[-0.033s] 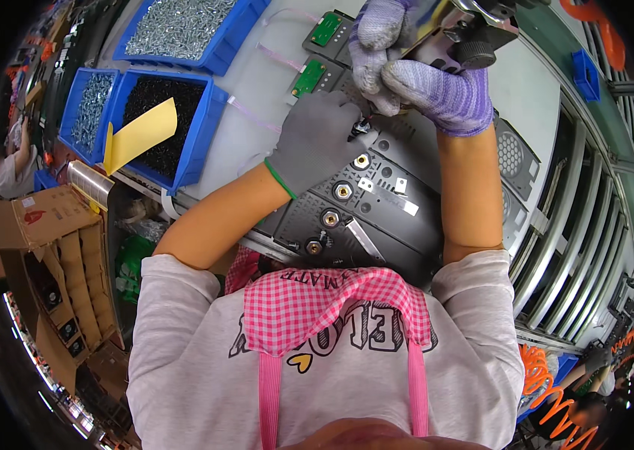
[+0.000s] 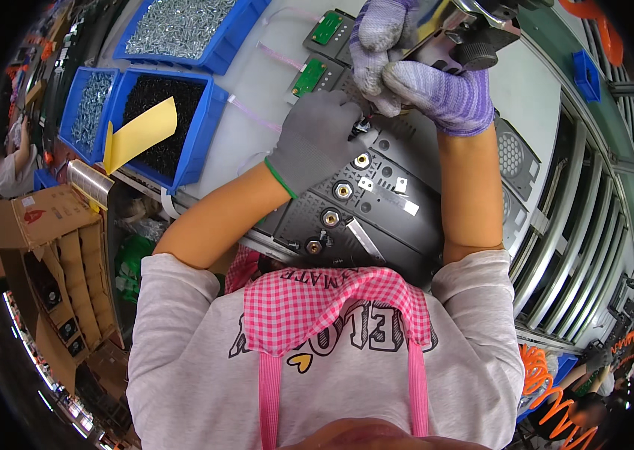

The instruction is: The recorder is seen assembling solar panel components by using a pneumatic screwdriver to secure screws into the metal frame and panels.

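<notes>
My right hand, in a purple knitted glove, is closed round a metal tool with a black knurled knob. Its fingers wrap the tool's near side; the tool's tip is hidden. In a grey glove with a green cuff, my left hand rests on a black panel, just left of the right hand. Its fingers are curled in beside a small dark-and-silver part; what they grip is hidden. Along the panel stand several brass hex fittings. A flat metal strip lies beside them.
Blue bins hold silver screws and black screws; a yellow card leans over one. Green circuit boards with thin wires sit beyond my left hand. A cardboard box stands at left, metal rails at right.
</notes>
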A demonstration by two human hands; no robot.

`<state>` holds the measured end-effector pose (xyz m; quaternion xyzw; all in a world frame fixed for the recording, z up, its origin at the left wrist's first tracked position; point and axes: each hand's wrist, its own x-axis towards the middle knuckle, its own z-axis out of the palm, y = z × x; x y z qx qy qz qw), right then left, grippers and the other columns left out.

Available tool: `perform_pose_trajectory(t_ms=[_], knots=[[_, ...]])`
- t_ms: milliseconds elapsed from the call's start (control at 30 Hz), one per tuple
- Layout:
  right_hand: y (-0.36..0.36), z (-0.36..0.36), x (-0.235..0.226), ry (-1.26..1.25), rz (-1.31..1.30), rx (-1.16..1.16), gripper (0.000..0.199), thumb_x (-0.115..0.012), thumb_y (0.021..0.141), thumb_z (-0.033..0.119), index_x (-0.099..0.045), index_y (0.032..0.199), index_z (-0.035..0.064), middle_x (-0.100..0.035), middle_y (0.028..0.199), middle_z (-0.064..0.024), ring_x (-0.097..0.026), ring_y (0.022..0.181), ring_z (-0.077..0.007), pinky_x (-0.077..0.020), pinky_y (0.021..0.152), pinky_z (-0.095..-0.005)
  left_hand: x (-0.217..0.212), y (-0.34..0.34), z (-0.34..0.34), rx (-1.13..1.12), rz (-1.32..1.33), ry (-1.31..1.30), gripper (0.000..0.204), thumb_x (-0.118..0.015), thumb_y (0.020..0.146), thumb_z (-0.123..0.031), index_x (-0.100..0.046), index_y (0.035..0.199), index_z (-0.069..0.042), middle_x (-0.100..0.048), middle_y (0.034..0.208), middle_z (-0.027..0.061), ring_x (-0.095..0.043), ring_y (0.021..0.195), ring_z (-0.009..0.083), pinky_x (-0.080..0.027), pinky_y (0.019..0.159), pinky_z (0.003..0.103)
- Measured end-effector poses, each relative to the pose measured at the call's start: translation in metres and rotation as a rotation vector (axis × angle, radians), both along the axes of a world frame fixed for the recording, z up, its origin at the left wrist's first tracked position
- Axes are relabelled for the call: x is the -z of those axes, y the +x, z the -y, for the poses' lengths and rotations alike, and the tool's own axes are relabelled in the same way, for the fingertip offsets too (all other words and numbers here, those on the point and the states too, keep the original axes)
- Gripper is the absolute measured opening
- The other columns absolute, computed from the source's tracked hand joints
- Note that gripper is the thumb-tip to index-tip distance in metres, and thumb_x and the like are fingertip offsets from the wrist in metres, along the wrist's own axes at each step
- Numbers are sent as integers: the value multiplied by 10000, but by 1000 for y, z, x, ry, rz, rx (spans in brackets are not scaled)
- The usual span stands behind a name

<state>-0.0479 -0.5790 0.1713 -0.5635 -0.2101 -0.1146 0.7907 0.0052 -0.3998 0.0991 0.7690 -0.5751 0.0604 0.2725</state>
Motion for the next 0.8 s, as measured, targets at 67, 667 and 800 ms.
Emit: perform_pose_trajectory(t_ms=[67, 667, 800], knots=[[1, -3, 0, 7, 31, -13, 452, -748, 785, 223, -535, 1107, -12, -600, 853, -136, -572, 614, -192, -459, 483, -280, 0, 0, -1, -4, 11, 5, 295, -752, 742, -325, -662, 769, -45, -597, 782, 130, -612, 775, 324, -485, 708, 448], [-6, -10, -17, 178, 251, -103, 501, -612, 877, 227, -472, 1301, 2, -615, 981, -132, -528, 579, -137, -432, 500, -273, -25, 3, -18, 9, -123, -25, 365, -747, 780, -358, -642, 961, -59, -600, 881, 118, -605, 851, 317, -488, 758, 421], [-32, 28, -54, -86, 404, -77, 550, -548, 875, 217, -467, 1397, 60, -618, 1032, -64, -492, 528, -73, -447, 543, -301, -56, -4, -76, 128, -354, 205, 330, -754, 796, -302, -640, 1019, -88, -604, 924, 95, -603, 877, 293, -479, 762, 406]])
